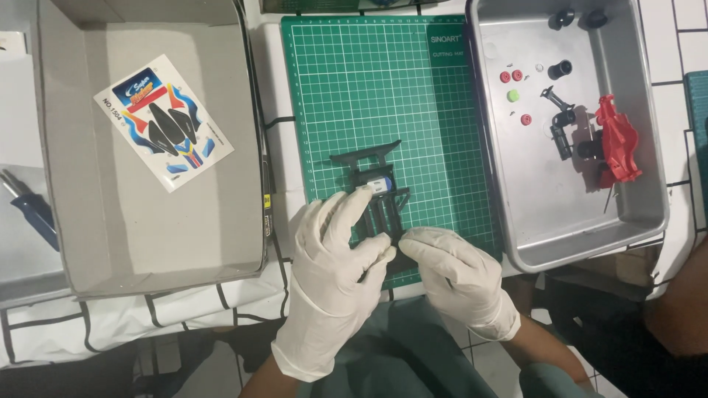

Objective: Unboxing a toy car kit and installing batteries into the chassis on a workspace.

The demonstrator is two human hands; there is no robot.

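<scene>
cardboard box (147, 243) on left of table, sticker sheet (164, 121) flat inside. metal tray (560, 214) on right keeps red body shell (618, 140) and small wheels together. green cutting mat (369, 88) between. black chassis (376, 195) on mat; left hand (332, 273) fingers pinching it, right hand (453, 273) fingers pressed at near end, likely to steady.

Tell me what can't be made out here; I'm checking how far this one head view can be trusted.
- Black toy chassis: its near end is hidden by the left hand and right hand.
- Small dark parts in the metal tray: too small to identify.
- Blue-handled tool: cut off by the left edge.
- Dark object at right: cut off by the frame edge.
</scene>
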